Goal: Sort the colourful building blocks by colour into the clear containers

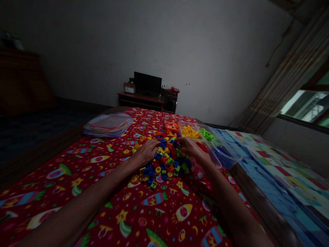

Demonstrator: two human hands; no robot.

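Note:
A heap of small toy building bricks (163,156) in blue, yellow, red, orange and green lies on the red patterned cloth. At its left side my left hand (148,151) rests palm down, fingers reaching over the bricks with no held piece visible. My right hand (189,146) is over the right side of the heap, its fingers bent together at the bricks; whatever they grip is too small and dark to make out. Just behind the right hand stand clear tubs holding orange bricks (172,127), yellow bricks (190,131) and light green bricks (207,134).
A round clear tub with blue bricks (223,153) stands right of my right hand, by a tub with red pieces (203,146). Stacked clear lids (109,124) lie at the back left. Beyond the red cloth (123,199) is a low stand with a black screen (147,83).

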